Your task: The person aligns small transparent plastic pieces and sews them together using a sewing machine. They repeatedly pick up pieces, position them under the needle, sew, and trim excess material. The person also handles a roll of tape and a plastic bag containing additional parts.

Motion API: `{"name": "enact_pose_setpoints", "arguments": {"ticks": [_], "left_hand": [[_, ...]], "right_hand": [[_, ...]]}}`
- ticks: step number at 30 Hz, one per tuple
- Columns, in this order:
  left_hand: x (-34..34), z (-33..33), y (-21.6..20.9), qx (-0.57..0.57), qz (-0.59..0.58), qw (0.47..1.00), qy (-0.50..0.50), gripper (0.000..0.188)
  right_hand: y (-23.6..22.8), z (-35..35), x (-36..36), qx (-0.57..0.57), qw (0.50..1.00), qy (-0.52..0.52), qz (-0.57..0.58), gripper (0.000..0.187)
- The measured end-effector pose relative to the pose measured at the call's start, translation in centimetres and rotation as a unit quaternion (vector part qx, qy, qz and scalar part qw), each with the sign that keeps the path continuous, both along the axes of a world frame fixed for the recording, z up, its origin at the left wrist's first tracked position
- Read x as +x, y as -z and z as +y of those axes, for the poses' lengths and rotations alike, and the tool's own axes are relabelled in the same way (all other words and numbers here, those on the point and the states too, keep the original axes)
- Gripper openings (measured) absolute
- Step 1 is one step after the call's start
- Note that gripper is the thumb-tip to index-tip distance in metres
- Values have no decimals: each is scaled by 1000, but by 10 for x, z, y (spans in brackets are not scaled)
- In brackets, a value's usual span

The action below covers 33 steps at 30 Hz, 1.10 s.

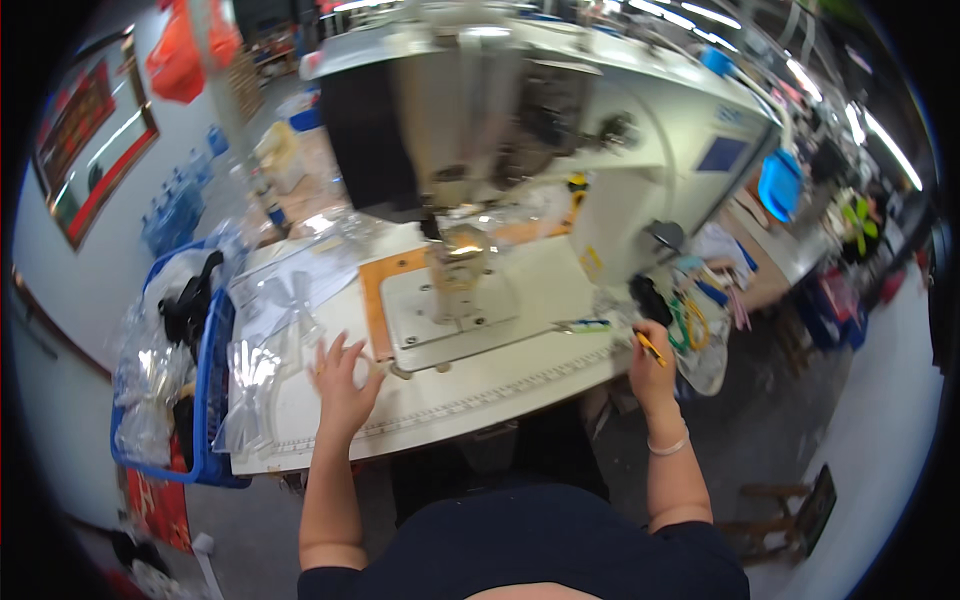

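Note:
My left hand [345,385] hovers at the table's left part, fingers spread and curved, with nothing visible in it. It is beside the sewing machine's metal base plate [415,345]. At the right, my right hand [653,385] is closed around a small yellow-and-black tool [650,349], its exact kind unclear. The sewing machine [640,210] stands between and beyond my hands, its needle area [460,270] over the plate. Left of that hand is a slim green-and-white tool with a metal tip [582,326], lying on the table.
A blue basket [212,390] with clear plastic bags and black pieces stands at the left edge. Papers [300,290] and plastic packets [250,395] lie beside it. A printed ruler strip [480,395] follows the table's front. Cords and scraps [690,320] crowd the right end.

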<state>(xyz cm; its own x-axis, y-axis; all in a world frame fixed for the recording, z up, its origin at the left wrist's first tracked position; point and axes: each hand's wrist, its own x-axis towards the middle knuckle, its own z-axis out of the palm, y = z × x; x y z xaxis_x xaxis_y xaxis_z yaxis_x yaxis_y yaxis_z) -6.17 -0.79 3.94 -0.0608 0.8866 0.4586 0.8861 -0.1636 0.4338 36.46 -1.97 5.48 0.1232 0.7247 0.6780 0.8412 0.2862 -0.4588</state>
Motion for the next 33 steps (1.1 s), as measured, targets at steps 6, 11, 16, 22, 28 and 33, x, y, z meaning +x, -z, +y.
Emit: {"name": "enact_pose_setpoints", "arguments": {"ticks": [6, 11, 16, 22, 28, 33], "left_hand": [[0, -67, 42, 53, -34, 998, 19, 8], [-38, -126, 32, 45, -32, 998, 13, 53], [-135, -105, 3, -13, 105, 959, -262, 69], [-181, -49, -24, -276, 55, 929, -240, 64], [-182, -38, -14, -201, 25, 948, -247, 56], [-201, -55, -1, -159, -24, 961, -224, 63]], "right_hand": [[23, 4, -2, -76, 976, -67, -191, 19], [28, 8, 4, -146, 931, 25, -333, 10], [31, 14, 9, -104, 951, 14, -290, 33], [24, -16, -3, 9, 992, 20, -125, 24], [52, -27, 8, 9, 990, 33, -139, 23], [49, -37, -10, -18, 983, 23, -182, 19]]}}
